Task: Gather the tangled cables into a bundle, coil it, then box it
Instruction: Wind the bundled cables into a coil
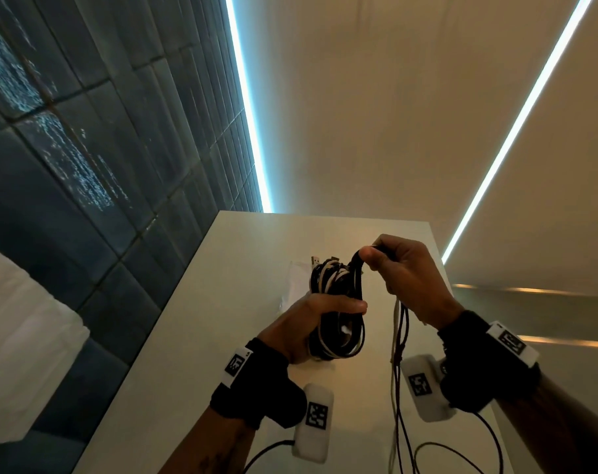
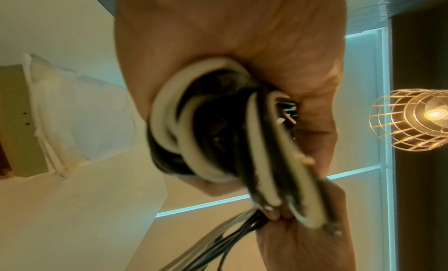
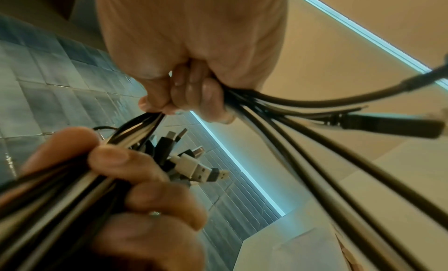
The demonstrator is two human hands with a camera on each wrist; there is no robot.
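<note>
Above the pale table [image 1: 201, 336], your left hand [image 1: 307, 323] clenched the limp black-and-white cable coil [image 1: 338, 302]; your right hand [image 1: 403, 271] pinched its loose tails beside it. Light, floppy, slippery: hold the crossing.

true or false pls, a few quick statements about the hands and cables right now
1. The left hand grips the coiled bundle. True.
2. The right hand is open and holds nothing. False: it grips the loose strands above the coil.
3. All the cables are black. False: white ones run through the bundle.
4. Loose strands hang below the right hand towards the table. True.
5. The bundle lies in a box. False: it is held above the table.
</note>
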